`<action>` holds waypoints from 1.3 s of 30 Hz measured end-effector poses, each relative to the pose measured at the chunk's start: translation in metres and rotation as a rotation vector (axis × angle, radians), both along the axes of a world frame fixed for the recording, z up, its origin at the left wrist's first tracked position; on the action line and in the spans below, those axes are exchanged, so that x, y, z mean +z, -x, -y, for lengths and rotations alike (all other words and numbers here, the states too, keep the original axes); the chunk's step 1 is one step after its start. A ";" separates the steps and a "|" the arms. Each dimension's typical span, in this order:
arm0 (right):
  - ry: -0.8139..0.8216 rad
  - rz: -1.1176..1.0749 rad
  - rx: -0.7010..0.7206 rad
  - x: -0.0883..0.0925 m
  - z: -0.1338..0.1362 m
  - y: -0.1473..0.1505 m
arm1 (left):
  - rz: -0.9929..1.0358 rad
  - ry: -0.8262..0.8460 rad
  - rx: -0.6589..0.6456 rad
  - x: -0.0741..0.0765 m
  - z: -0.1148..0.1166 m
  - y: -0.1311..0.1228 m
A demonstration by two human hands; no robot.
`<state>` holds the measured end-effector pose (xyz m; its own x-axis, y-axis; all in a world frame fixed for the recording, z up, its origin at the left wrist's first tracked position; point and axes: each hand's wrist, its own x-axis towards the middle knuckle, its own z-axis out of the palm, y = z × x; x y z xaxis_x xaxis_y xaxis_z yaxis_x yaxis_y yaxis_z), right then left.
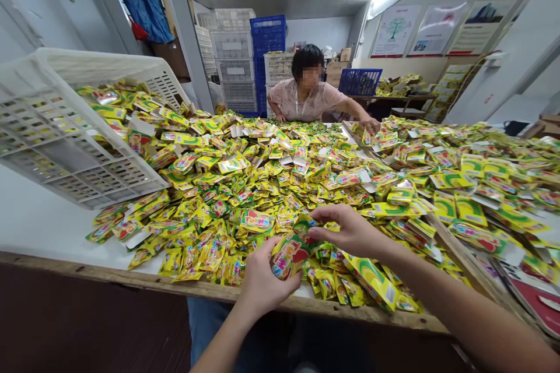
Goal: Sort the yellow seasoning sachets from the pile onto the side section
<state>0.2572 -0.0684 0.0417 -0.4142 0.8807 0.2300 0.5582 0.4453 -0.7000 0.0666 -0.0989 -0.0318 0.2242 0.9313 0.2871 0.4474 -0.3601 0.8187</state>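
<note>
My left hand [266, 277] is wrapped round a small printed carton [291, 253], yellow and green with red and bright lettering, held tilted above the near edge of the table. At the carton's upper end, my right hand [343, 227] has thumb and fingers closed in a pinch. A green and yellow piece shows at those fingertips; whether it is the carton's flap or a sachet, I cannot tell. Below and around both hands lie many small yellow sachets [219, 250]. A flattish yellow carton [371, 280] rests just under my right forearm.
A white plastic crate [87, 157] lies tipped on the left, cartons spilling from it. A wooden strip [464, 256] divides the table on the right, with more cartons beyond. Across the table a person [306, 90] reaches into the heap. A wooden rim [144, 285] edges the near side.
</note>
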 end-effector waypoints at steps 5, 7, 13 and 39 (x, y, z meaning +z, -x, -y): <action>-0.113 -0.078 -0.276 -0.027 0.007 0.014 | -0.103 -0.110 0.143 -0.003 0.000 -0.007; -0.153 -0.081 -0.249 -0.033 0.010 0.018 | -0.112 -0.122 0.155 -0.002 0.000 -0.008; -0.440 -0.054 -0.419 -0.024 0.013 0.013 | -0.047 -0.094 0.108 0.008 0.000 -0.004; -0.184 -0.231 -0.406 -0.046 0.038 -0.014 | 0.565 0.325 0.101 0.005 -0.004 -0.024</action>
